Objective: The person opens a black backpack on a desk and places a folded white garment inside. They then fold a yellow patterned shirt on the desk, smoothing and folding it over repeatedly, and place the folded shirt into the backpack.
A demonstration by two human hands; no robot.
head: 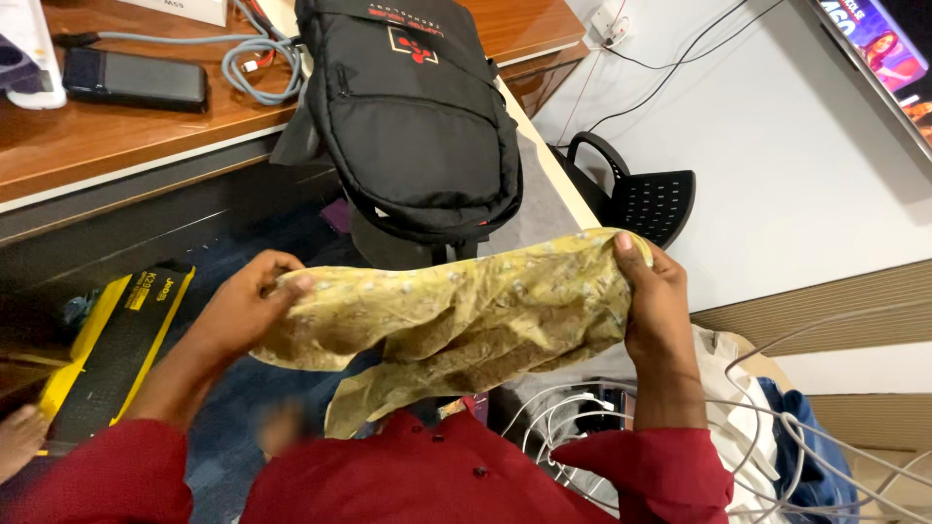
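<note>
The yellow patterned cloth (456,311) was held stretched between both hands, in the air below the black backpack (413,116) and above the person's red-sleeved lap. It was bunched and creased along its length, and a loose lower flap hung down toward the red shirt.

Risks, as judged from this position:

1. Slippage. Each hand gripped only one end of the cloth. A loosened pinch at either end would probably have let that side drop toward the floor and the white cables (777,427) lying to the right.
2. Snagging. The hanging flap sat close to the cables and to the pile of white and blue fabric (767,437) beside them. A downward sweep could have caught a cable loop and dragged it.
3. Contact with the backpack. The cloth's upper edge lay just in front of the backpack's lower end, which overhung the tabletop (116,126). A lift or shake might have nudged it off.

Hand state:

- Left hand (248,306): clenched on the left end of the cloth, fingers curled over the top edge, thumb underneath as far as could be seen.
- Right hand (655,301): closed on the right end, thumb pressed on the upper corner, fingers wrapped behind the fabric and hidden from view.

A black chair (646,199) stood against the wall behind the right hand, well apart from the cloth.
</note>
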